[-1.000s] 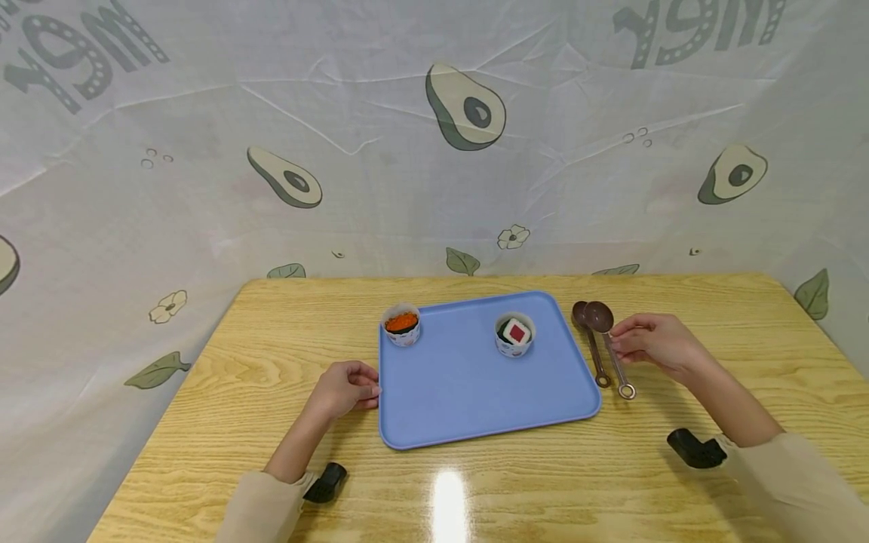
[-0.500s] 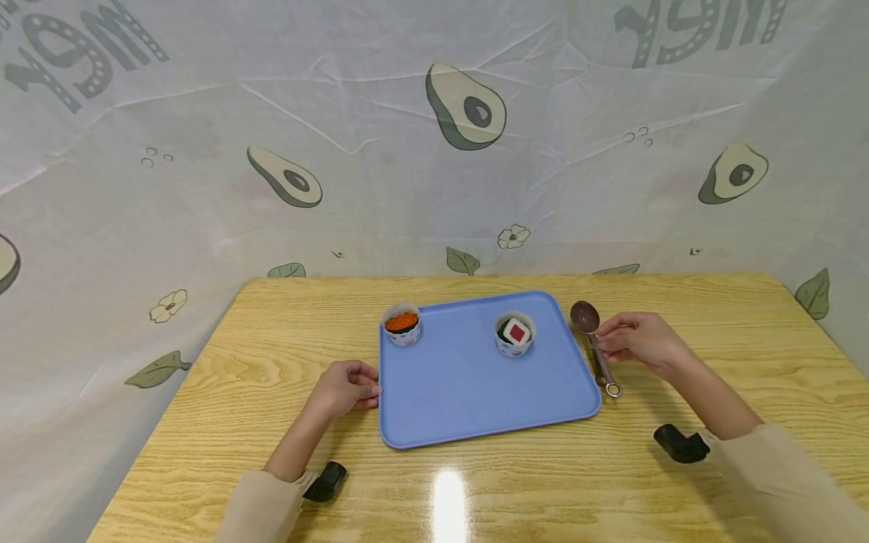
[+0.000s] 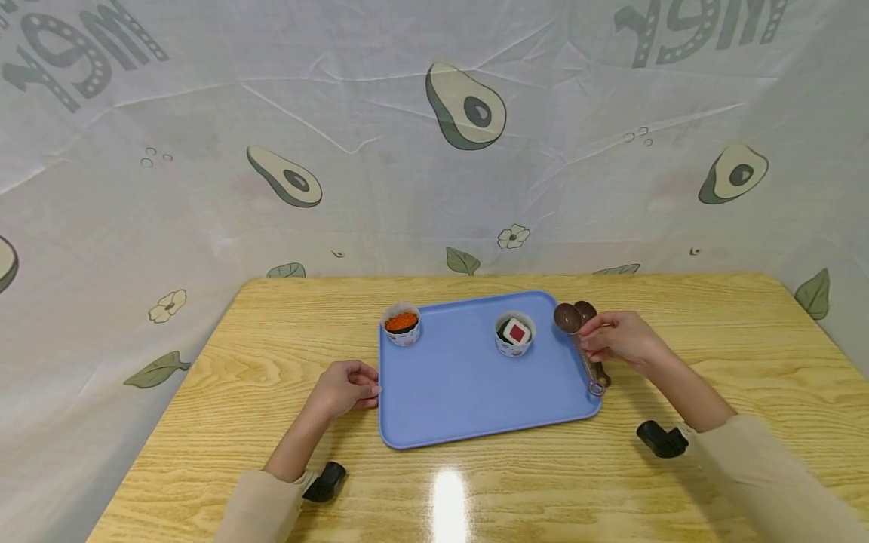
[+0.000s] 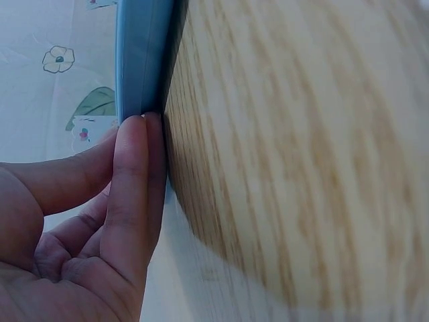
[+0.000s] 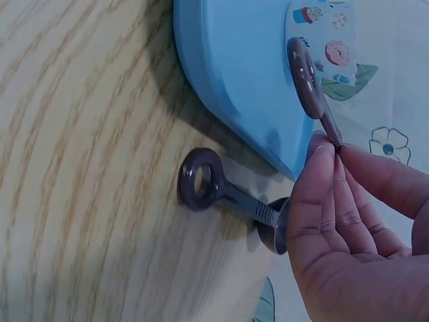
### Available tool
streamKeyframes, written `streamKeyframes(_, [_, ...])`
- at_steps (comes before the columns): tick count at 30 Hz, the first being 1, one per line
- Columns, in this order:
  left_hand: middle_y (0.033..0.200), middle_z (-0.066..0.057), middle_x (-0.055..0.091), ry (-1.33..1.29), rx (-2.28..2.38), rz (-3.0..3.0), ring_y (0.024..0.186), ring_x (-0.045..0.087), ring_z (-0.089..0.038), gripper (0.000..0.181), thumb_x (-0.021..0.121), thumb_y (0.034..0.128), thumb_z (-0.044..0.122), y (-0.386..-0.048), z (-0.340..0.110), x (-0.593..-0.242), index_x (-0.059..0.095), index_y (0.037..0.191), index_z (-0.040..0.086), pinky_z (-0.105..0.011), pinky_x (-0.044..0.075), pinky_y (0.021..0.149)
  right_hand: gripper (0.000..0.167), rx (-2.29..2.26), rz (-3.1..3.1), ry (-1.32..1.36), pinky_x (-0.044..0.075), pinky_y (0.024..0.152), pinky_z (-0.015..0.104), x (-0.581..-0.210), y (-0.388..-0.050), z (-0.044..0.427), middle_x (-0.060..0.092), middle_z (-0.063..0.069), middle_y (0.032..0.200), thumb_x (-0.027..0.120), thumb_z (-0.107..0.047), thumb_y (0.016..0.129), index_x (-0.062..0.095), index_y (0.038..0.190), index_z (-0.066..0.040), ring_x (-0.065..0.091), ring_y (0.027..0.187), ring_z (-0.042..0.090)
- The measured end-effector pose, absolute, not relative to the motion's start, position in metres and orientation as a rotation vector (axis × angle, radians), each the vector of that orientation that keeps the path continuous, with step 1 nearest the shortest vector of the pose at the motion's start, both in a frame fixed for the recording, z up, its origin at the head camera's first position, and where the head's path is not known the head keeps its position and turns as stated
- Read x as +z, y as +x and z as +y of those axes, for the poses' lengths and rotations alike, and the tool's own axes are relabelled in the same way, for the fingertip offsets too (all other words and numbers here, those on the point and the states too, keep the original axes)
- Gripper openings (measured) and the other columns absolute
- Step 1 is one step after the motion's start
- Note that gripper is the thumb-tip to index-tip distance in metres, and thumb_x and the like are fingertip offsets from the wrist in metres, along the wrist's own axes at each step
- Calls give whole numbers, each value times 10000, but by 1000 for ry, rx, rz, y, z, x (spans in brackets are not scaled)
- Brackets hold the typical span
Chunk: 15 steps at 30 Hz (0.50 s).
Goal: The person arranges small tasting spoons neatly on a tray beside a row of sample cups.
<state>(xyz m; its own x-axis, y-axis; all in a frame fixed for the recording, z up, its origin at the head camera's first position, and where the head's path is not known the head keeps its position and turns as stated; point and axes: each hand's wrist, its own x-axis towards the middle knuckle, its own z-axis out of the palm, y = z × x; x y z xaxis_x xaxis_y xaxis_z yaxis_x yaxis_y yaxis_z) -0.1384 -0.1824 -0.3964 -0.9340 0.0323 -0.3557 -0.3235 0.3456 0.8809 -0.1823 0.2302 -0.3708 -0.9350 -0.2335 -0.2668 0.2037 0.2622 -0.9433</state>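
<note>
In the head view my right hand (image 3: 621,339) pinches the handle of a brown measuring spoon (image 3: 566,317) above the right edge of the blue tray (image 3: 468,403). A ring ends its handle, and the right wrist view shows this ring (image 5: 306,80) raised over the tray. Below, a second measuring spoon (image 5: 202,180) lies on the table beside the tray, partly hidden by the fingers. My left hand (image 3: 345,388) holds the tray's left rim between thumb and fingers. On the tray stand a paper cup with orange-topped sushi (image 3: 402,323) and a paper cup with a white sushi piece (image 3: 516,332).
The wooden table (image 3: 271,339) extends around the tray on all sides. A pale cloth with avocado prints (image 3: 380,173) hangs behind it. Black wrist devices (image 3: 326,483) sit at both sleeves.
The held measuring spoon has moved left with my right hand, from beside the other spoon, across it, to above the tray's right edge. My left hand and the tray have not moved.
</note>
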Motion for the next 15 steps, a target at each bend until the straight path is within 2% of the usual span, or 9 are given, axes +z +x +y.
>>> streamKeyframes(15, [747, -131, 547, -271, 1620, 2307, 602, 595, -145, 179, 574, 815, -147, -139, -182, -398, 542, 991, -136, -295, 570, 614, 218, -1677, 2217, -49, 561, 589, 294, -381, -185, 212, 632, 64, 755, 563, 94, 829, 510, 1020, 183, 615, 645, 143])
